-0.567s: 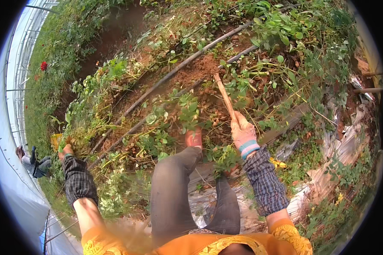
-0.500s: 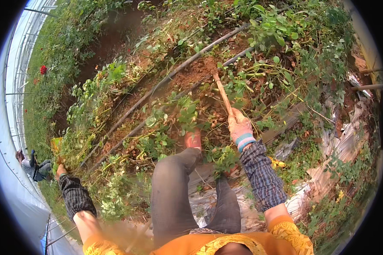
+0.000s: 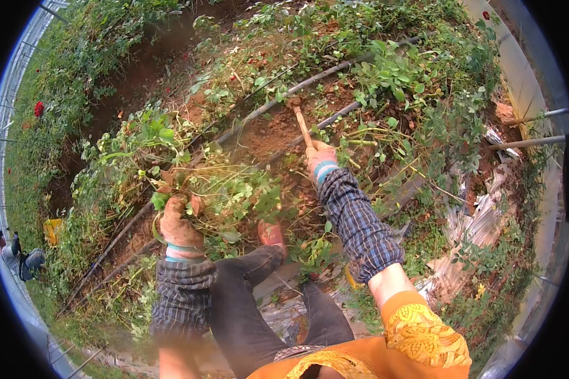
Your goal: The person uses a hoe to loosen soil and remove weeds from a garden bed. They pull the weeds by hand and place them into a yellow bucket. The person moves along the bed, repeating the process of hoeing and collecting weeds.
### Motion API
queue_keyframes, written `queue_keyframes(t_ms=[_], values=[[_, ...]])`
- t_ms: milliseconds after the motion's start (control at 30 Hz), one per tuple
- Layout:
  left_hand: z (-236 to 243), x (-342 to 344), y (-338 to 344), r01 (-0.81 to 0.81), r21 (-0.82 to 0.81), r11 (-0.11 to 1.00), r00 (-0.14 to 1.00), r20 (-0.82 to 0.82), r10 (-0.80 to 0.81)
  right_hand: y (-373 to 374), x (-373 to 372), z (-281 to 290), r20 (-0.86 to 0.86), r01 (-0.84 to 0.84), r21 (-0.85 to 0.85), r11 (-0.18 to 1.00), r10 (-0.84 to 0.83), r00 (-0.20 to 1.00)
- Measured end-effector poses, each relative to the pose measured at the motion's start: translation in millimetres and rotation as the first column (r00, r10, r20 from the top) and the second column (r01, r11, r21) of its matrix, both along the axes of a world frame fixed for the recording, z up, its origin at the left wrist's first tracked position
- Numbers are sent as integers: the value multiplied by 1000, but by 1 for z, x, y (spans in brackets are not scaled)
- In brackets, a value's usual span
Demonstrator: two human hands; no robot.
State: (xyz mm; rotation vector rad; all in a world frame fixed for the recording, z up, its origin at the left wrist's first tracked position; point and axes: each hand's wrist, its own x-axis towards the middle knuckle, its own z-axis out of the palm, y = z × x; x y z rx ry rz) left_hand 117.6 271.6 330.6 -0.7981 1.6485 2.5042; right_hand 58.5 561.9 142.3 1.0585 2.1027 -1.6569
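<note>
My right hand (image 3: 320, 156) is closed round a wooden handle (image 3: 303, 128), probably of a small hoe. Its far end meets loose reddish soil (image 3: 263, 138) between two dark hoses; the tool's head cannot be made out clearly. At the left, my left hand (image 3: 180, 228) grips a bunch of uprooted-looking weeds (image 3: 224, 189), whose green and yellowish stems spread to the right above the soil. Striped bands circle both wrists, below checked sleeve covers. My reddish shoe (image 3: 272, 234) stands among the leaves between the hands.
A dark hose (image 3: 284, 90) and a second hose (image 3: 335, 117) run diagonally across the bed. Leafy plants (image 3: 392, 76) crowd the right. Crumpled plastic sheeting (image 3: 468, 240) lies at right, near a pole (image 3: 528, 143). Another person (image 3: 22, 258) is at far left, near a yellow object (image 3: 52, 232).
My left hand has swung in from the far left and now holds a bunch of weeds. My right hand has moved the handle a little left and farther away. The view has shifted.
</note>
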Motion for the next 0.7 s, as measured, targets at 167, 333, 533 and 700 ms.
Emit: queue_keyframes(t_ms=[167,333,533,700], values=[[-48,14,121,159,133,978,977,123,-175,31,-55,-13,99,-283,347,894,265,959],[-58,-1,156,129,325,937,940,261,-220,53,-61,-13,32,-338,416,844,358,933],[-100,-26,177,300,-211,930,948,-47,-316,78,53,-20,-88,-235,430,872,299,950],[-88,-40,190,204,-207,957,954,-176,-242,88,22,-33,-143,-235,580,780,381,914]])
